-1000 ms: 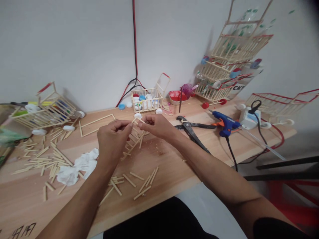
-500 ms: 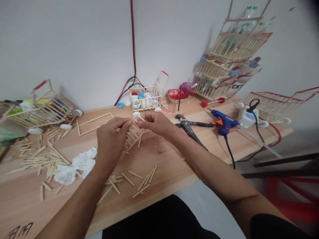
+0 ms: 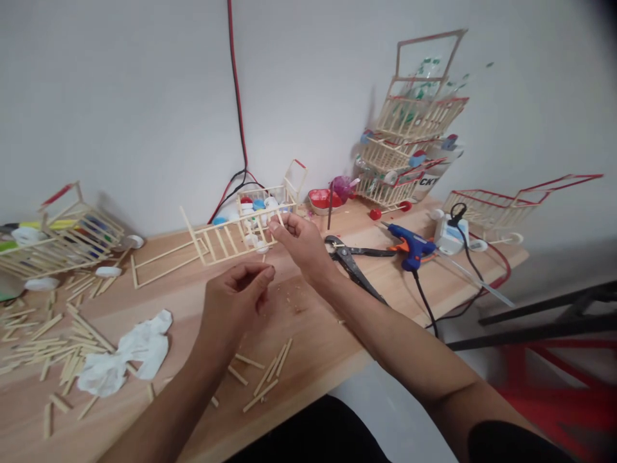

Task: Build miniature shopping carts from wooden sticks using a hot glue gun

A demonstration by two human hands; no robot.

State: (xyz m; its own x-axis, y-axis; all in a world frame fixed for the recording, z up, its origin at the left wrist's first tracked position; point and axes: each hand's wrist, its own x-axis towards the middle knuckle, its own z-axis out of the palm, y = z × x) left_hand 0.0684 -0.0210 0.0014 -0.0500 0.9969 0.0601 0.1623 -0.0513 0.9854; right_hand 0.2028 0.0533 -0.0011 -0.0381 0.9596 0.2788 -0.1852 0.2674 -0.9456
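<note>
My right hand (image 3: 297,243) pinches one end of a ladder-like panel of glued wooden sticks (image 3: 225,239) and holds it up level above the wooden table (image 3: 318,321). The panel stretches to the left from my fingers. My left hand (image 3: 235,302) hovers lower, just in front of the panel, its fingers curled and thumb meeting the fingertips; I cannot make out anything in them. Loose cut sticks (image 3: 263,376) lie on the table below my left wrist.
A stick frame (image 3: 159,262) lies flat behind. Small stick carts stand at left (image 3: 58,235), centre with bottle caps (image 3: 270,200), stacked at right (image 3: 409,148) and far right (image 3: 501,206). Black pliers (image 3: 351,260), blue glue gun (image 3: 409,244), white tissue (image 3: 125,354) and a stick pile (image 3: 43,334) lie around.
The left hand let go of the stick panel and dropped toward me. The right hand swung the panel up from a slanted pose to level, pointing left. The camera view shifted right.
</note>
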